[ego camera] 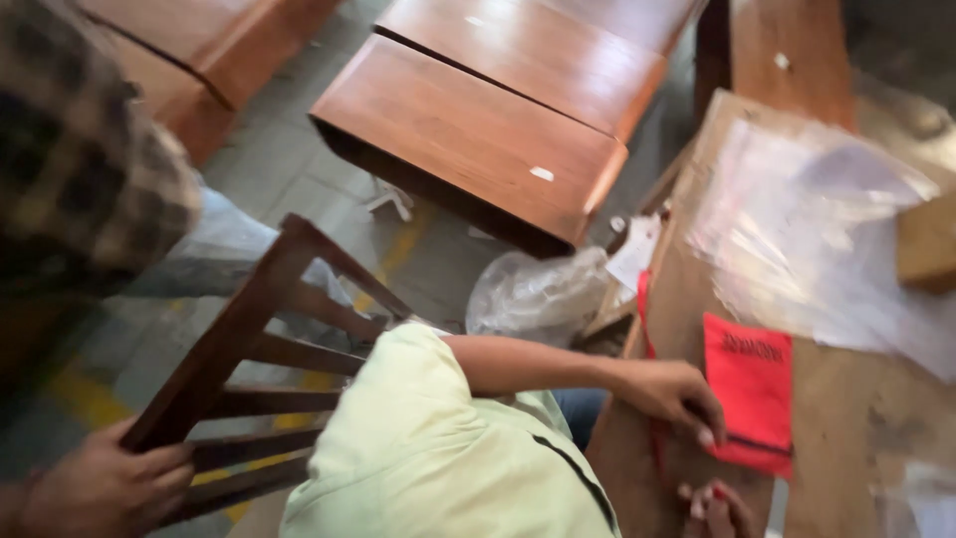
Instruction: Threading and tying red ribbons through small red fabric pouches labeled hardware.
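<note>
Left hand at 7 o'clock, closed round upright of slatted wooden chair back. Frame tilted, bare, seemingly unwrapped. Right hand out of view. Co-worker's hand at 4 o'clock rests on red pouch. Clear plastic sheet at 2 o'clock lies loose on workbench.

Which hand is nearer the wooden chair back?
Left. Left hand grips the wooden chair back by its side rail; fingers at the bottom edge, possibly the right hand, lie away by the red pouch.
</note>
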